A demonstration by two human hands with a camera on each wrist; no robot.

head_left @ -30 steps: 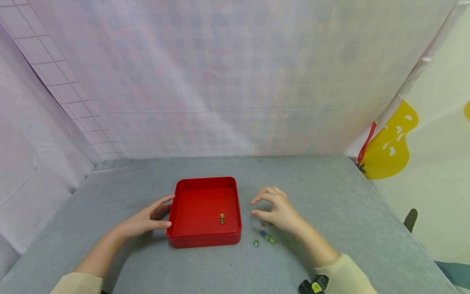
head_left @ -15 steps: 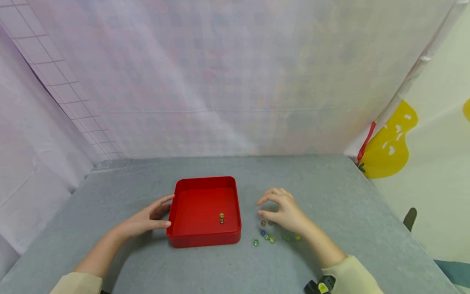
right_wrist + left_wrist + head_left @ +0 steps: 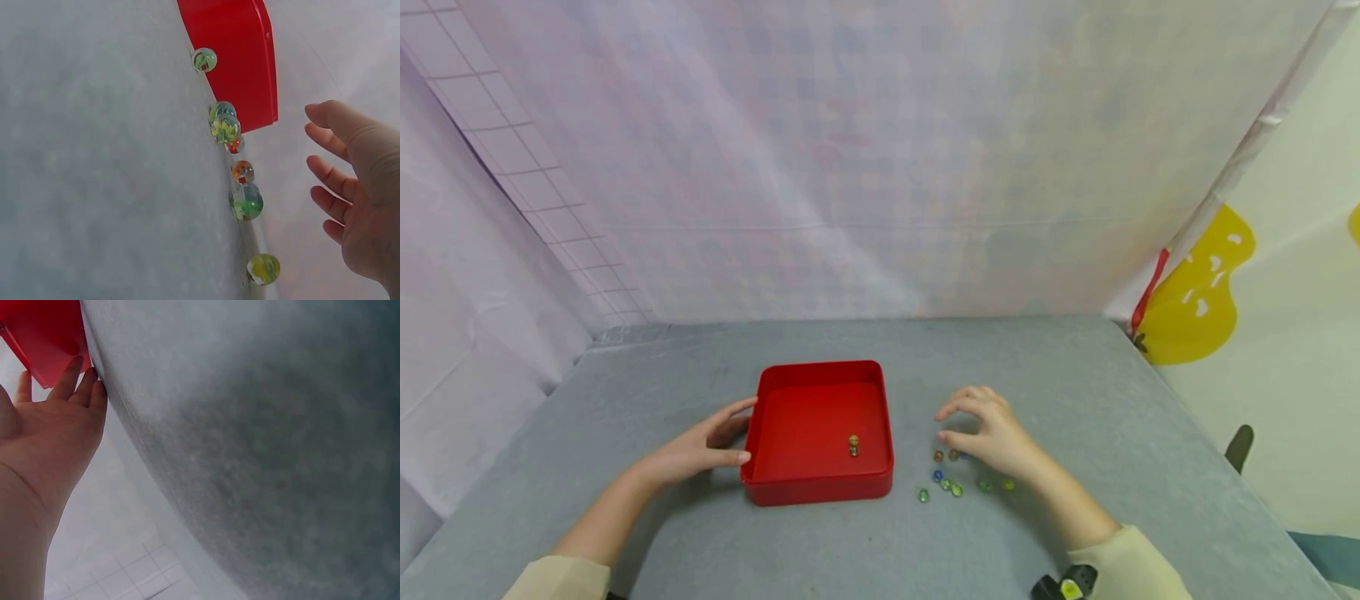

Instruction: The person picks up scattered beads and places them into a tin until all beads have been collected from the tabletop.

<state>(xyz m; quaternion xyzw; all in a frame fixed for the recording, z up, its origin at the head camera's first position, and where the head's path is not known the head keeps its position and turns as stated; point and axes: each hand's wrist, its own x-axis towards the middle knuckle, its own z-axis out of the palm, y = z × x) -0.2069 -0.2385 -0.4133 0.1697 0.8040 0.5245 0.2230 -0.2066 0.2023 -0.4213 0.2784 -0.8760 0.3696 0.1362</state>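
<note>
A shallow red square tray (image 3: 816, 479) sits on the grey cloth, and two brownish marbles (image 3: 853, 446) lie together inside it. My left hand (image 3: 696, 446) rests against the tray's left wall, thumb near the front corner and fingers extended further back. To the right of the tray my right hand (image 3: 988, 429) hovers with loosely bent fingers, nothing between them. Below and beside it several glass marbles lie scattered, among them a blue marble (image 3: 937, 476), a green marble (image 3: 923, 496) and a yellow marble (image 3: 263, 269). In the right wrist view the fingertips stay apart from the marbles.
Grey cloth (image 3: 820, 554) covers the table. Pale curtains (image 3: 850, 167) hang behind it and at the sides. The right curtain carries a yellow print (image 3: 1198, 308). A black wrist device (image 3: 1067, 582) shows by the right sleeve.
My right hand has drawn away from the tray, to the right and slightly nearer me, uncovering more marbles. The left hand, the tray and the two marbles in it have stayed put.
</note>
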